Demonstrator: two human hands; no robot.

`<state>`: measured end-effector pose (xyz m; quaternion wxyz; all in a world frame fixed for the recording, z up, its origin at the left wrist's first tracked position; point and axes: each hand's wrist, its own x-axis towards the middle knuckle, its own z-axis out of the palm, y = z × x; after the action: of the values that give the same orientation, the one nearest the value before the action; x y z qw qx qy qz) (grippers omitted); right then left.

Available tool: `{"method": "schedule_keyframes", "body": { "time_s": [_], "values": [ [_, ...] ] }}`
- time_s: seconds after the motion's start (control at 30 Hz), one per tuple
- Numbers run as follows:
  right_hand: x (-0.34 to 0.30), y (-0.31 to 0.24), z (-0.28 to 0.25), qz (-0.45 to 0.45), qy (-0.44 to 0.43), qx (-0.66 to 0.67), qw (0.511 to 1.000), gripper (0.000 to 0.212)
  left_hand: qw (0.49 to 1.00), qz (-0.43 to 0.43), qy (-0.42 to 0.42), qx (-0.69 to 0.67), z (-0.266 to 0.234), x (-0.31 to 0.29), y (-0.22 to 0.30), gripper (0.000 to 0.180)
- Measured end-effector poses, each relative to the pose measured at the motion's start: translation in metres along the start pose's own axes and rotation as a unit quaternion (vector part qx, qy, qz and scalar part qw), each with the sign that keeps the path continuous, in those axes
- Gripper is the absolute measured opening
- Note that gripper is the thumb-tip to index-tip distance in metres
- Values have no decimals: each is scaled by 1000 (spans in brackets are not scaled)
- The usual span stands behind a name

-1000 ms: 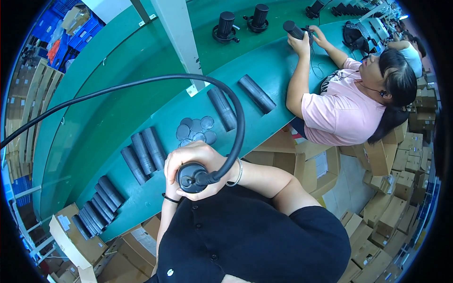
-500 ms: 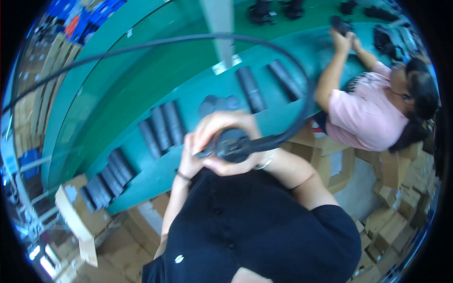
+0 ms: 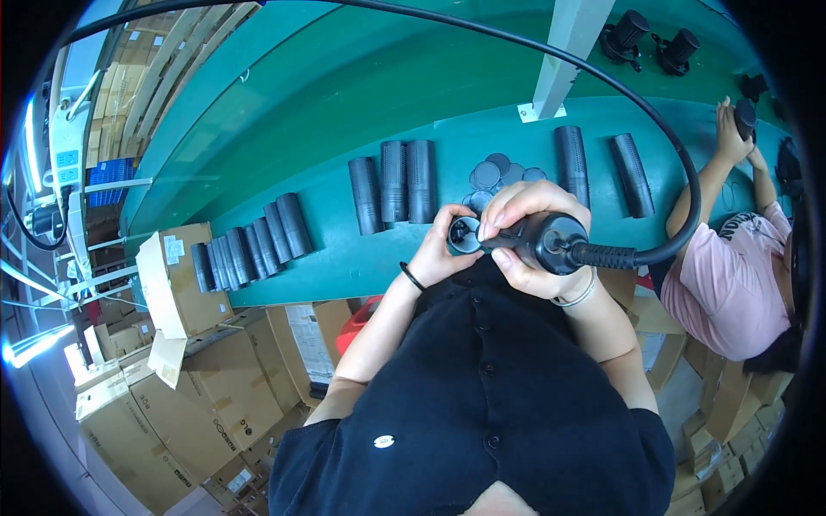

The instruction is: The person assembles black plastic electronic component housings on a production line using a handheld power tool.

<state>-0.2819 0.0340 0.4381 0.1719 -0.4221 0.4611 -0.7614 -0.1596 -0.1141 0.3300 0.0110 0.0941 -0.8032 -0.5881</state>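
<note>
My left hand [image 3: 429,260] is closed round a short black cylindrical tube [image 3: 465,244] whose open end faces up, with a lighter inner wall and a dark part inside. My right hand [image 3: 539,205] grips a thick black corded hand tool [image 3: 557,244]; its narrow front end points left at the tube's mouth. Whether tip and tube touch, I cannot tell. From the tool's rear, a black cable [image 3: 668,255] loops up over the table. Just beyond my hands lie several flat dark discs [image 3: 497,172].
The green table [image 3: 327,262] carries several black perforated cylinders [image 3: 394,182], in groups left and right. A white post [image 3: 564,60] stands at the back. Cardboard boxes [image 3: 232,396] fill the lower left. At the right, a person in pink [image 3: 727,288] handles a black part.
The view has swung left, so the table's things sit farther right. My hands have turned, and the tube's open mouth now shows beside the tool.
</note>
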Motion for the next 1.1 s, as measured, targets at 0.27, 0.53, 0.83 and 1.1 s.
{"method": "schedule_keyframes", "body": {
  "time_s": [0.27,0.53,0.83,1.1],
  "values": [
    [4,1,4,-24,-17,-20,999,26,999,39,-21,-13,2,1,-14,56],
    [0,4,5,-5,-6,-20,1000,26,998,37,-33,-28,6,5,-21,57],
    [1,7,-1,4,-15,-20,1000,27,999,33,-26,5,1,7,-13,58],
    [8,14,1,-27,-60,14,998,26,999,10,-30,-13,-3,8,-5,58]
  ]
}}
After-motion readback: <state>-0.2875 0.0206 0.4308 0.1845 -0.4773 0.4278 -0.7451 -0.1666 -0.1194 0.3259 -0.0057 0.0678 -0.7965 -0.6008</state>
